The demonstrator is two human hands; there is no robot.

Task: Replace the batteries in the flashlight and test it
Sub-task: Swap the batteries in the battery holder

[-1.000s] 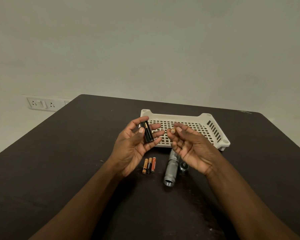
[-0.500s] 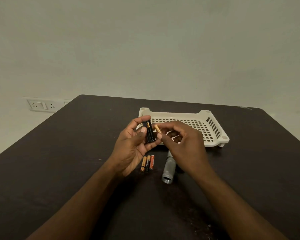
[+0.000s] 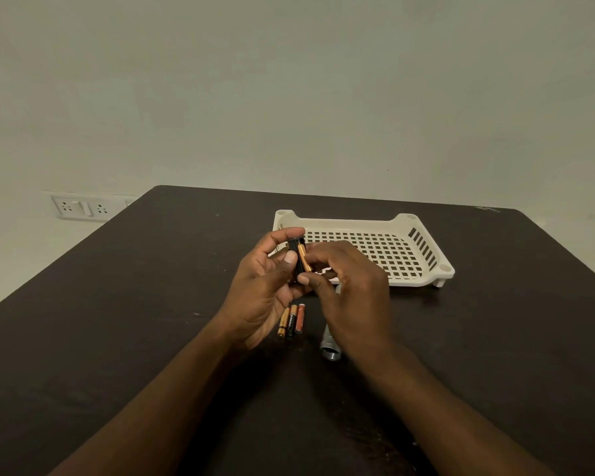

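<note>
Two hands, left hand (image 3: pixel 265 286) and right hand (image 3: pixel 352 293), pinch a battery holder (image 3: pixel 296 257).

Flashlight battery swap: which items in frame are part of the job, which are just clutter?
In the job:
- black battery holder, held in left hand
- gold battery, pressed against the holder by right hand
- three loose batteries on the table
- grey flashlight body, lying open-ended

Lying about:
- white slotted tray
- wall socket plate
- dark table, just the work surface

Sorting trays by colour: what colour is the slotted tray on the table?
Off-white tray, seen in the head view.
</note>
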